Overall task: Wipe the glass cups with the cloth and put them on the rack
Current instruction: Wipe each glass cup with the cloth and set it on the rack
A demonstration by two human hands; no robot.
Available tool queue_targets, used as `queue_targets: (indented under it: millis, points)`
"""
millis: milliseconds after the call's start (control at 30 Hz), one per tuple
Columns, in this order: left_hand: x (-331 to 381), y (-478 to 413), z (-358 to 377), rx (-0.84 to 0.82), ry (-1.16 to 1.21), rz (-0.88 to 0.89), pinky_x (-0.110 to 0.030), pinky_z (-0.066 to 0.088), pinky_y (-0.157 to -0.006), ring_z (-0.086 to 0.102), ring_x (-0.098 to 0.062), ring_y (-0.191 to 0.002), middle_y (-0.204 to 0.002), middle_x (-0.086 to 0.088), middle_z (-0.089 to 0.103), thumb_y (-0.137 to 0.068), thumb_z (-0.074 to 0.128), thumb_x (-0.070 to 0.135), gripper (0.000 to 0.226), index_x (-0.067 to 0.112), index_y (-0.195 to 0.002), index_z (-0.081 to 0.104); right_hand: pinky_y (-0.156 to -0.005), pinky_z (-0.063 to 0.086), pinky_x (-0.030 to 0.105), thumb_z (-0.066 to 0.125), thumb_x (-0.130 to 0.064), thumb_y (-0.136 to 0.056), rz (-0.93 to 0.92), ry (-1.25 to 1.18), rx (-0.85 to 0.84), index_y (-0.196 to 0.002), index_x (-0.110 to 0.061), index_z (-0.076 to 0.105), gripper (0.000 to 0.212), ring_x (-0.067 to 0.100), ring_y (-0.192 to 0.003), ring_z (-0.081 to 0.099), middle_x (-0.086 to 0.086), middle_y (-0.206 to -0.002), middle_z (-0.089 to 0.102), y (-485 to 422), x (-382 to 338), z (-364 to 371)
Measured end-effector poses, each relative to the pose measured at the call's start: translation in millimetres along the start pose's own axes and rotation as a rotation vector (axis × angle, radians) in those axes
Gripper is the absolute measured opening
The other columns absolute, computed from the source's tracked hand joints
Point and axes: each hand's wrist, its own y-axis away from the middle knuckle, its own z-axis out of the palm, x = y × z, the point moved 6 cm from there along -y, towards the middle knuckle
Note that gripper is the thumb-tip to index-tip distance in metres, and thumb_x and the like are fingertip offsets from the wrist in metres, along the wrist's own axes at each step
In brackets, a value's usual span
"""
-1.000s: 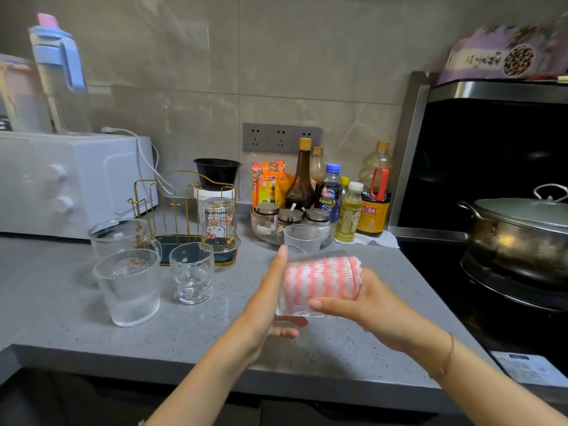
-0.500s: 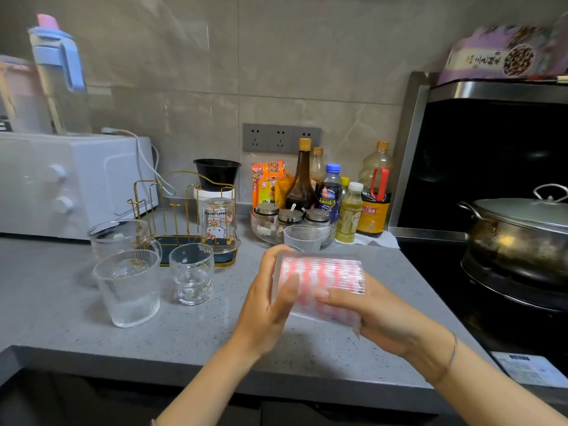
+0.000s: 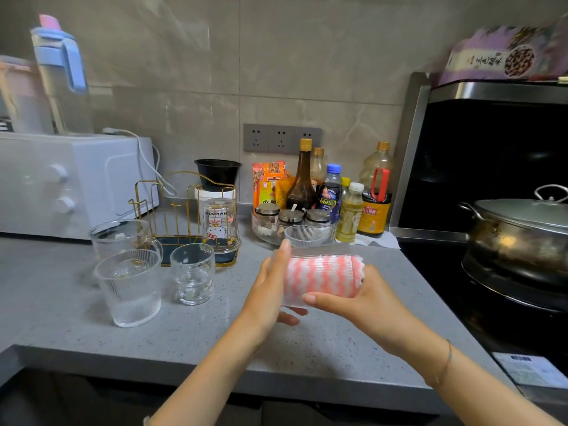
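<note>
At centre frame the clear ribbed glass cup is held on its side above the grey speckled counter. The pink-and-white striped cloth is packed inside it, so that it bears on the inner wall. The left hand grasps the base end, fingers behind and thumb beneath, which steadies the cup. The right hand clasps the mouth end with its thumb along the outer wall; its other fingers are hidden. Judged step: interior wiping. The gold wire rack, left of centre, carries one inverted printed glass cup. Three upright clear cups stand before it, apparently awaiting wiping.
</note>
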Motion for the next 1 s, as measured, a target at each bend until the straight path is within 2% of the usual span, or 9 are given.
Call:
queue_targets:
  millis: [100, 167, 233, 300, 467, 600, 667, 800, 1000]
  points:
    - [2, 3, -6, 0.144, -0.086, 0.118, -0.037, 0.057, -0.081, 0.066, -0.020, -0.101, -0.133, -0.003, 0.057, -0.071, 0.028, 0.089, 0.094, 0.029, -0.142, 0.040, -0.067, 0.052, 0.013, 0.078, -0.005, -0.072, 0.033, -0.052, -0.057, -0.091, -0.029, 0.066, 0.032, 0.005, -0.083, 0.071, -0.013, -0.084, 0.075, -2, 2, 3]
    - [6, 5, -11, 0.191, -0.133, 0.249, -0.052, 0.051, -0.090, 0.060, -0.019, -0.107, -0.119, 0.010, 0.058, -0.060, 0.029, 0.097, 0.099, 0.033, -0.134, 0.044, -0.073, 0.054, 0.018, 0.079, -0.001, -0.070, 0.061, -0.128, -0.104, -0.096, -0.023, 0.068, 0.036, 0.012, -0.088, 0.071, -0.002, -0.092, 0.076, -2, 3, 4]
    - [12, 8, -8, 0.154, -0.138, 0.405, -0.032, 0.052, -0.068, 0.061, -0.004, -0.086, -0.091, 0.021, 0.061, -0.059, 0.031, 0.098, 0.088, 0.035, -0.117, 0.050, -0.079, 0.054, 0.021, 0.077, 0.001, -0.070, 0.067, -0.244, -0.161, -0.104, -0.015, 0.068, 0.038, 0.020, -0.097, 0.070, 0.008, -0.102, 0.074, -2, 4, 5]
    - [21, 16, -5, 0.108, -0.156, 0.530, -0.016, 0.047, -0.059, 0.061, 0.002, -0.079, -0.091, 0.022, 0.062, -0.068, 0.034, 0.092, 0.072, 0.036, -0.112, 0.048, -0.087, 0.053, 0.026, 0.074, -0.007, -0.072, 0.068, -0.326, -0.228, -0.114, -0.012, 0.065, 0.043, 0.023, -0.107, 0.066, 0.011, -0.114, 0.069, 0, 3, 7]
    - [33, 24, -2, 0.060, -0.198, 0.681, -0.011, 0.048, -0.073, 0.061, -0.001, -0.092, -0.105, 0.026, 0.057, -0.079, 0.035, 0.083, 0.065, 0.034, -0.122, 0.041, -0.082, 0.054, 0.024, 0.065, -0.016, -0.082, 0.107, -0.417, -0.235, -0.117, -0.014, 0.062, 0.035, 0.020, -0.106, 0.067, 0.006, -0.114, 0.070, 1, 2, 4]
    - [24, 19, 0, 0.011, -0.177, 0.578, -0.033, 0.054, -0.076, 0.057, -0.003, -0.110, -0.124, 0.043, 0.042, -0.072, 0.031, 0.089, 0.067, 0.051, -0.127, 0.036, -0.089, 0.054, 0.027, 0.062, -0.019, -0.081, 0.110, -0.340, -0.181, -0.114, -0.017, 0.062, 0.033, 0.021, -0.104, 0.067, 0.005, -0.111, 0.071, 0, 3, -1]
    - [19, 15, 2, -0.021, -0.177, 0.451, -0.053, 0.051, -0.084, 0.058, -0.024, -0.116, -0.140, 0.023, 0.043, -0.071, 0.029, 0.088, 0.068, 0.057, -0.132, 0.031, -0.089, 0.054, 0.026, 0.063, -0.019, -0.080, 0.088, -0.257, -0.155, -0.106, -0.020, 0.066, 0.027, 0.022, -0.101, 0.068, 0.007, -0.106, 0.072, -1, 1, -4]
    - [12, 7, 5, -0.072, -0.066, 0.150, -0.023, 0.046, -0.047, 0.067, -0.012, -0.064, -0.106, -0.002, 0.066, -0.083, 0.038, 0.076, 0.066, 0.037, -0.136, 0.038, -0.071, 0.053, 0.017, 0.073, -0.027, -0.069, 0.081, -0.069, -0.025, -0.107, -0.020, 0.066, 0.039, 0.012, -0.091, 0.070, -0.001, -0.097, 0.074, -4, 2, -10]
    - [8, 5, 0, -0.019, 0.052, 0.013, -0.019, 0.042, -0.041, 0.065, -0.013, -0.053, -0.083, -0.006, 0.070, -0.093, 0.031, 0.062, 0.065, 0.015, -0.131, 0.053, -0.067, 0.052, 0.014, 0.076, -0.009, -0.074, 0.030, -0.019, -0.036, -0.093, -0.026, 0.067, 0.027, 0.006, -0.083, 0.071, -0.011, -0.086, 0.075, -3, -3, -4]
